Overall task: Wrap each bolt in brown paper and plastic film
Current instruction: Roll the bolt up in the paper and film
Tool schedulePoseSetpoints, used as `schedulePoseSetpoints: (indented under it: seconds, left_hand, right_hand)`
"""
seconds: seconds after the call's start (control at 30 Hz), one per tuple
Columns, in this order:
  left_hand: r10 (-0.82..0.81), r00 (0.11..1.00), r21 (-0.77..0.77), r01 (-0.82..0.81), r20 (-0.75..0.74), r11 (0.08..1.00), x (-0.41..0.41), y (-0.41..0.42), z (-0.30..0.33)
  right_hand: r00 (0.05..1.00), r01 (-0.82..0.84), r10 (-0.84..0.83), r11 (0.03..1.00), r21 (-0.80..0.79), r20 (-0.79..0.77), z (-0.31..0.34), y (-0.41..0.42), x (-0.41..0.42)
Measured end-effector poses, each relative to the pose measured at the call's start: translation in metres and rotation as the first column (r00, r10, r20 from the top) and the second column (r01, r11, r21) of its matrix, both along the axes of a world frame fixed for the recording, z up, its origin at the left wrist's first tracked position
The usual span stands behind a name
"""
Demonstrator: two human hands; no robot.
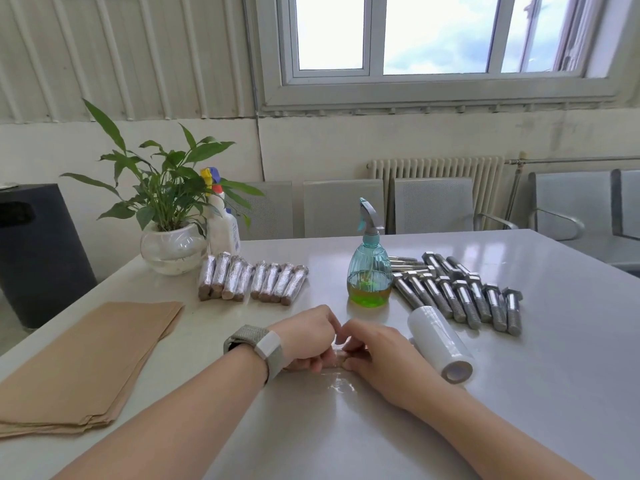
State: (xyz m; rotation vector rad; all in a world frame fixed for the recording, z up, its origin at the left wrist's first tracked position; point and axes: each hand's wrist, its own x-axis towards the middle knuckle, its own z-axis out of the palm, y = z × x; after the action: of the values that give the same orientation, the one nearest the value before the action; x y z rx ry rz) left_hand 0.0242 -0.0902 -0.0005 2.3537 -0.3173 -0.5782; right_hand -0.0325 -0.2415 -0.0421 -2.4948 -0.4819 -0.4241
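Your left hand (308, 337) and right hand (377, 355) had fingers curled on paper-wrapped bolt (337, 356). Risk: clear plastic film (341, 386) clinging to glossy white tabletop (519, 393) could wrinkle, loosening wrap.

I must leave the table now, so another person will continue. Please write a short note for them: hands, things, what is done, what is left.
Left hand and right hand: both hold one bolt at table centre, rolling it in plastic film.
Wrapped bolts: a row near the plant.
Bare bolts: a pile on the right.
Film roll: beside the right hand.
Brown paper: a stack on the left.
Left: finish this bolt, then wrap the bare pile.
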Motion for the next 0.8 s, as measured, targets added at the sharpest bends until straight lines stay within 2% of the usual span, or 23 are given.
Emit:
schedulePoseSetpoints:
  seconds: [0.1, 0.27, 0.5, 0.63, 0.67, 0.7, 0.73, 0.8]
  left_hand:
    - [0.035, 0.999, 0.008, -0.035, 0.014, 0.999, 0.002, 0.000, -0.001]
    - [0.125, 0.992, -0.070, -0.125, -0.008, 0.990, 0.001, 0.002, -0.005]
    - [0.075, 0.986, -0.093, -0.062, 0.149, 0.994, -0.007, 0.007, -0.013]
    - [0.082, 0.968, -0.259, -0.019, 0.235, 0.966, -0.021, 0.026, -0.010]
    - [0.099, 0.949, -0.281, -0.012, 0.298, 0.960, -0.022, 0.033, -0.008]
    - [0.107, 0.910, -0.246, -0.005, 0.401, 0.969, -0.022, 0.041, -0.005]
    - [0.083, 0.849, -0.140, -0.011, 0.522, 0.990, -0.021, 0.049, -0.002]
    - [-0.046, 0.738, 0.143, -0.069, 0.674, 0.987, -0.021, 0.061, 0.002]
  right_hand:
    - [0.999, -0.032, 0.032, 0.999, -0.015, 0.003, 0.001, -0.001, 0.000]
    - [0.999, -0.041, 0.042, 0.997, -0.061, 0.022, 0.002, -0.002, 0.000]
    - [0.996, -0.069, 0.076, 0.989, -0.134, 0.046, 0.003, -0.001, -0.002]
    - [0.993, -0.094, 0.103, 0.988, -0.126, 0.063, 0.003, -0.001, -0.002]
    - [0.992, -0.099, 0.107, 0.988, -0.122, 0.065, 0.003, -0.001, -0.002]
    - [0.992, -0.102, 0.110, 0.988, -0.118, 0.066, 0.003, -0.001, -0.001]
    - [0.991, -0.102, 0.111, 0.988, -0.114, 0.069, 0.003, -0.001, -0.001]
    - [0.991, -0.097, 0.106, 0.989, -0.114, 0.077, 0.002, -0.001, 0.000]
